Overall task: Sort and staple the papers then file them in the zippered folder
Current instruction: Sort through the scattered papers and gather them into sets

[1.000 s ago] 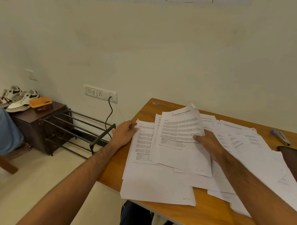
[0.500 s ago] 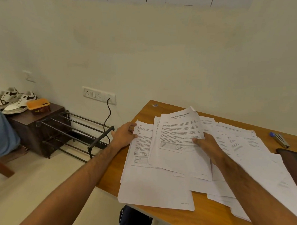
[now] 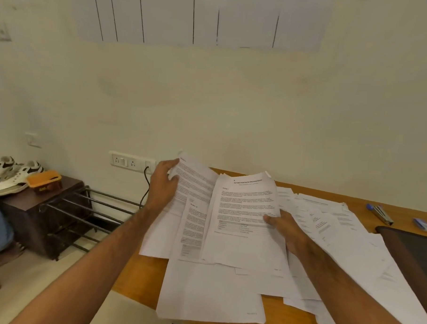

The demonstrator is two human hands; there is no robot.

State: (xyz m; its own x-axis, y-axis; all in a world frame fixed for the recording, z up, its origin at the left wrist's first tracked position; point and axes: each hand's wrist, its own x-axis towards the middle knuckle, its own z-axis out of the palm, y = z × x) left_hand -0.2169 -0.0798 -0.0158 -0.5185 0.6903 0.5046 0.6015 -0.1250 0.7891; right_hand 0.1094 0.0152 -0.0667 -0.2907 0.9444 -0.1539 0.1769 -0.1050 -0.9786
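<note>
Two hands on papers (image 3: 226,285), so we judge we're in sort step; nothing stapled or filed yet. Left hand (image 3: 163,184) grip curled round lifted sheet (image 3: 194,183) left of titled page (image 3: 245,219). Right hand (image 3: 284,228) thumb pins titled page, fingers hidden under it. Stapler (image 3: 382,214) and dark folder (image 3: 409,253) right of spread, on surface (image 3: 144,274). Next: match sheet to its set, square edges.

The top sheet (image 3: 245,219) has a heading, roughly "Sample Internship Documentation"; other print is illegible.
</note>
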